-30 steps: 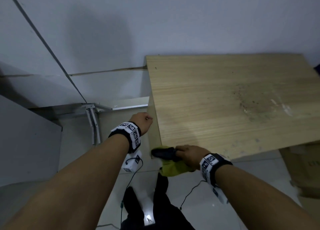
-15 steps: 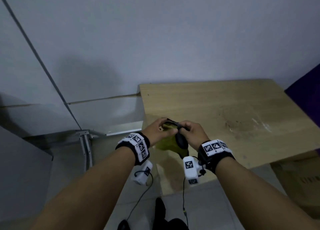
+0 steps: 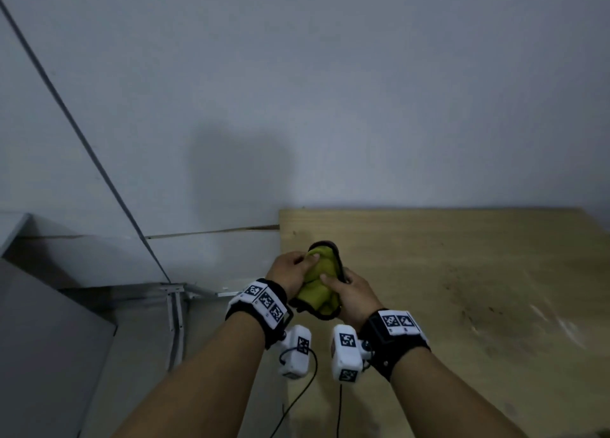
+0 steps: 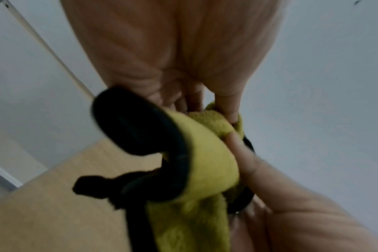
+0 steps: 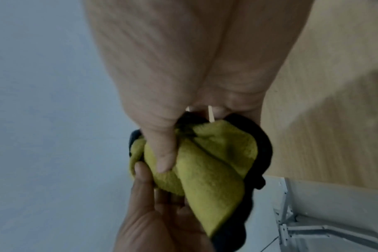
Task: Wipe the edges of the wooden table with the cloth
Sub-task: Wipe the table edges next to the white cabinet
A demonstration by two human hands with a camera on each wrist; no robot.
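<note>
A yellow cloth (image 3: 318, 284) with a black border is bunched up in the air above the near left part of the wooden table (image 3: 462, 272). My left hand (image 3: 292, 271) grips its left side, thumb pressed into the yellow pile. My right hand (image 3: 351, 290) grips its right side. In the left wrist view the cloth (image 4: 205, 163) curls with its black edge outward, and my left fingers (image 4: 229, 109) pinch its top. In the right wrist view my right thumb (image 5: 162, 150) presses into the cloth (image 5: 216, 162). The cloth is off the table top.
The table stands against a pale wall (image 3: 330, 91); a dirty smudge (image 3: 478, 305) marks its top at the right. To the left, low down, is a white metal bracket frame (image 3: 175, 315) and a grey panel (image 3: 43, 355). Cables hang from the wrist cameras.
A second ago my right hand alone held the cloth at the table's near left corner. Both hands then came together, lifted the cloth and now hold it bunched above the table. The view has tilted upward.
</note>
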